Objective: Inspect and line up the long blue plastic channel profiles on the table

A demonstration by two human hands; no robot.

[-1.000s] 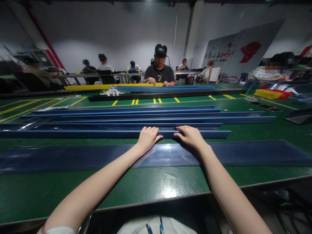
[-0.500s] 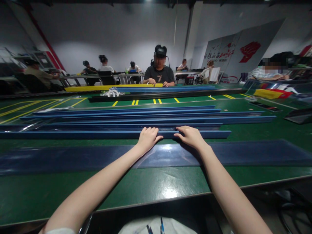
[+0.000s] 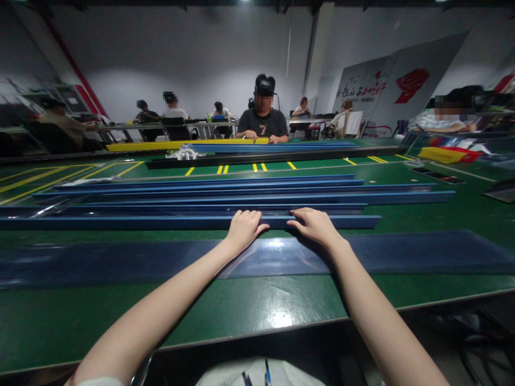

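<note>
A long blue channel strip lies across the table in front of me. My left hand grips it near the middle, fingers curled over its top edge and thumb along the near side. A short way to the right, my right hand holds the same strip in a like manner, with thumb and fingers on either side of the edge. Under my forearms a wide, flat, clear bluish plastic strip rests on the green table. What the far fingertips touch is hidden.
Several more blue strips lie just beyond. Farther back are a black strip, a yellow strip and a co-worker sitting opposite. A phone and a red and yellow tray are at the right.
Both hands and the blue channel strip keep their places. A dark flat object at the table's right edge has shifted farther right, partly out of view.
</note>
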